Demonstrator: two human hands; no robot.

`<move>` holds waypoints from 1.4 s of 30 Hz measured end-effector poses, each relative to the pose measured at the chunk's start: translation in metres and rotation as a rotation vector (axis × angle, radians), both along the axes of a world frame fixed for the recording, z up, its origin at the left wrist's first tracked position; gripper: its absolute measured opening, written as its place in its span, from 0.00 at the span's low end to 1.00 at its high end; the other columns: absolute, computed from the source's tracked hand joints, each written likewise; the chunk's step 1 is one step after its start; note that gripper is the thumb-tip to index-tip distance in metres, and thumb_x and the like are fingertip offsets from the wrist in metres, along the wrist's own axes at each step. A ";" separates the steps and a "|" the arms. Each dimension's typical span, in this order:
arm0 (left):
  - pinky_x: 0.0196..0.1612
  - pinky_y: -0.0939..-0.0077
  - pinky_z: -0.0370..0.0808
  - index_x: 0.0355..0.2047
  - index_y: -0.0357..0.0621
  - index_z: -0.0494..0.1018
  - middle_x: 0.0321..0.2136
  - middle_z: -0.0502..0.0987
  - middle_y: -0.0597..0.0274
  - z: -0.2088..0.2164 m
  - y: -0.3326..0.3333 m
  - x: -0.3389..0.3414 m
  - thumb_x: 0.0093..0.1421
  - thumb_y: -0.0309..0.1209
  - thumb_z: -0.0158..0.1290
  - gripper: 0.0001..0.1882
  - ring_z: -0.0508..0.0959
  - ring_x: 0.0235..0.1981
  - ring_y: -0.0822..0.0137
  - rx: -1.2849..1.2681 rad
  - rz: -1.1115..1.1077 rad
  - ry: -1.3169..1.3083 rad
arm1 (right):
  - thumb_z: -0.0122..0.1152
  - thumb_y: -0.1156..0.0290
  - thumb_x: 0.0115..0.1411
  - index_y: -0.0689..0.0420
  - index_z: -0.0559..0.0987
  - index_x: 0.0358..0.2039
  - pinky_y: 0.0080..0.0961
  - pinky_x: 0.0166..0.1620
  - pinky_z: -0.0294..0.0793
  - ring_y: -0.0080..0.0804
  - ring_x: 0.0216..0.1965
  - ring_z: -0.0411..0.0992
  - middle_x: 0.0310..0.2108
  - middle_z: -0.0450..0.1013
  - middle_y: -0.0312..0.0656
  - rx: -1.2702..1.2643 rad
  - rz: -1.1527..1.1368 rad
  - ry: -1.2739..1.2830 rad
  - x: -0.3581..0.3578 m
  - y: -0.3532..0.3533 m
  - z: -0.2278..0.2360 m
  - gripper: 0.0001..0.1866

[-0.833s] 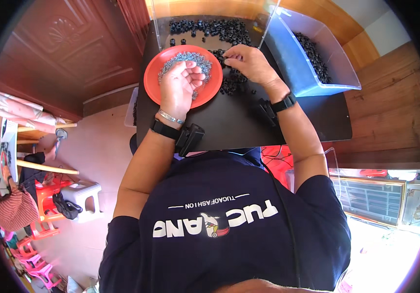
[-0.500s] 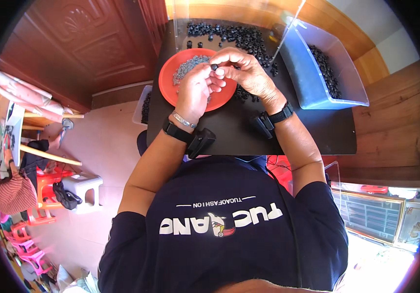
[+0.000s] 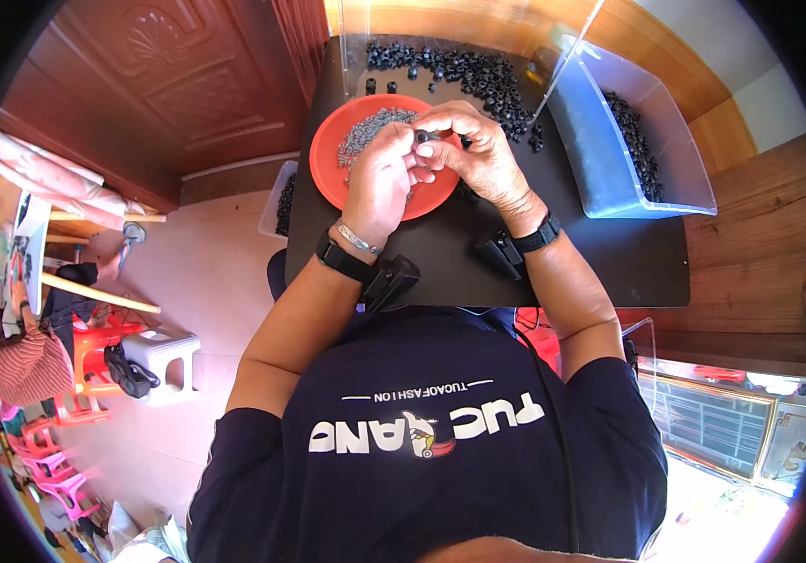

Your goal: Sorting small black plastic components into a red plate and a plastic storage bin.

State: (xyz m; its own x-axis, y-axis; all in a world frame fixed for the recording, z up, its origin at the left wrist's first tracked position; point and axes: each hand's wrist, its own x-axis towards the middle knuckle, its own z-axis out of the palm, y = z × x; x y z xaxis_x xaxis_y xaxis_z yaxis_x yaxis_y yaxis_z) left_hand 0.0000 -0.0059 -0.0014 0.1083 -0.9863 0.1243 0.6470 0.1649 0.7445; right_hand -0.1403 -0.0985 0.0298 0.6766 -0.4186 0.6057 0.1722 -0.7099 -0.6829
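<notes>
left hand (image 3: 379, 181) and right hand (image 3: 490, 159) pinch a black bit (image 3: 421, 136), upper middle; could drop if grip's loose, hard to tell

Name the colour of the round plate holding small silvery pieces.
The round plate is orange-red, clearest in the head view.

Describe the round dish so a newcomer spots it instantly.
Start with the dark table. On its left side, partly hidden by the left hand, sits a round dish. It is orange-red and holds small silvery pieces, unlike the bluish bin at right with black pieces.
</notes>
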 end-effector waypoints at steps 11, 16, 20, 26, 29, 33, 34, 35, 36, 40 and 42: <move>0.34 0.79 0.72 0.40 0.41 0.71 0.33 0.76 0.64 0.008 0.002 -0.006 0.63 0.36 0.45 0.12 0.77 0.32 0.70 0.042 0.000 0.007 | 0.63 0.72 0.57 0.55 0.80 0.45 0.23 0.47 0.72 0.27 0.44 0.71 0.43 0.71 0.39 0.336 0.106 -0.033 -0.005 -0.004 -0.008 0.14; 0.34 0.79 0.72 0.39 0.42 0.71 0.33 0.76 0.65 0.009 0.003 -0.007 0.63 0.36 0.45 0.12 0.76 0.32 0.71 0.030 -0.003 0.016 | 0.63 0.72 0.56 0.55 0.80 0.44 0.24 0.47 0.72 0.27 0.43 0.71 0.42 0.71 0.39 0.274 0.087 -0.030 -0.004 -0.002 -0.006 0.14; 0.35 0.80 0.70 0.37 0.44 0.70 0.32 0.75 0.66 0.012 0.005 -0.008 0.63 0.36 0.45 0.10 0.75 0.32 0.72 0.030 0.008 0.001 | 0.65 0.73 0.54 0.56 0.79 0.43 0.26 0.46 0.73 0.32 0.42 0.71 0.40 0.73 0.40 0.059 0.007 -0.021 -0.002 -0.001 -0.004 0.14; 0.35 0.79 0.68 0.34 0.46 0.68 0.30 0.74 0.67 0.017 0.007 -0.011 0.62 0.34 0.47 0.06 0.74 0.32 0.73 0.077 0.070 0.030 | 0.68 0.75 0.49 0.57 0.80 0.40 0.29 0.46 0.73 0.34 0.42 0.72 0.37 0.76 0.40 -0.136 -0.120 -0.022 -0.001 0.005 0.002 0.16; 0.35 0.79 0.69 0.35 0.47 0.68 0.30 0.74 0.67 0.015 0.007 -0.010 0.62 0.33 0.47 0.05 0.74 0.32 0.73 0.059 0.073 -0.004 | 0.69 0.76 0.48 0.57 0.80 0.40 0.30 0.46 0.73 0.35 0.42 0.73 0.37 0.76 0.39 -0.153 -0.152 -0.012 -0.002 0.007 0.004 0.15; 0.36 0.78 0.70 0.37 0.45 0.69 0.32 0.75 0.65 0.014 0.006 -0.007 0.62 0.34 0.46 0.08 0.75 0.33 0.71 0.062 0.043 -0.001 | 0.67 0.76 0.51 0.57 0.80 0.40 0.28 0.44 0.75 0.32 0.42 0.73 0.38 0.75 0.39 -0.148 -0.115 -0.024 -0.002 0.004 0.001 0.14; 0.36 0.78 0.70 0.38 0.44 0.69 0.33 0.75 0.64 0.013 0.005 -0.006 0.63 0.35 0.45 0.09 0.75 0.33 0.71 0.069 -0.007 0.068 | 0.66 0.77 0.52 0.57 0.79 0.40 0.26 0.43 0.75 0.30 0.41 0.73 0.38 0.74 0.39 0.015 -0.047 -0.037 -0.002 0.005 0.000 0.13; 0.36 0.77 0.71 0.40 0.42 0.69 0.34 0.76 0.63 0.013 0.005 -0.005 0.63 0.35 0.45 0.11 0.75 0.33 0.70 0.076 -0.057 0.137 | 0.65 0.77 0.54 0.57 0.79 0.41 0.24 0.42 0.76 0.27 0.41 0.73 0.39 0.73 0.39 0.179 0.021 -0.050 -0.003 0.005 -0.001 0.13; 0.36 0.77 0.71 0.40 0.42 0.69 0.34 0.76 0.63 0.012 0.005 -0.005 0.63 0.35 0.45 0.11 0.75 0.33 0.70 0.076 -0.059 0.137 | 0.65 0.77 0.54 0.57 0.79 0.41 0.24 0.42 0.76 0.27 0.41 0.73 0.39 0.73 0.39 0.179 0.019 -0.050 -0.003 0.006 -0.002 0.13; 0.36 0.77 0.71 0.41 0.41 0.70 0.36 0.76 0.61 0.011 0.005 -0.004 0.64 0.35 0.43 0.12 0.75 0.34 0.70 0.035 -0.059 0.095 | 0.63 0.77 0.56 0.57 0.79 0.42 0.22 0.40 0.76 0.25 0.39 0.72 0.39 0.71 0.39 0.290 0.077 -0.069 -0.002 0.006 -0.005 0.13; 0.36 0.78 0.71 0.40 0.42 0.69 0.36 0.76 0.62 0.011 0.005 -0.005 0.64 0.35 0.43 0.11 0.75 0.34 0.71 0.032 -0.054 0.090 | 0.64 0.77 0.55 0.57 0.79 0.43 0.22 0.40 0.75 0.26 0.39 0.72 0.39 0.72 0.39 0.251 0.063 -0.068 -0.002 0.005 -0.005 0.13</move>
State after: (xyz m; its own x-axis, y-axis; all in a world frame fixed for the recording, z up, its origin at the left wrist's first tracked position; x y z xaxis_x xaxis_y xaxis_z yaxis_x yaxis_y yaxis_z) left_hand -0.0050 -0.0010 0.0093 0.0642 -0.9943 0.0851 0.7188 0.1052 0.6872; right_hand -0.1427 -0.0940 0.0245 0.6670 -0.5203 0.5333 0.2623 -0.5060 -0.8217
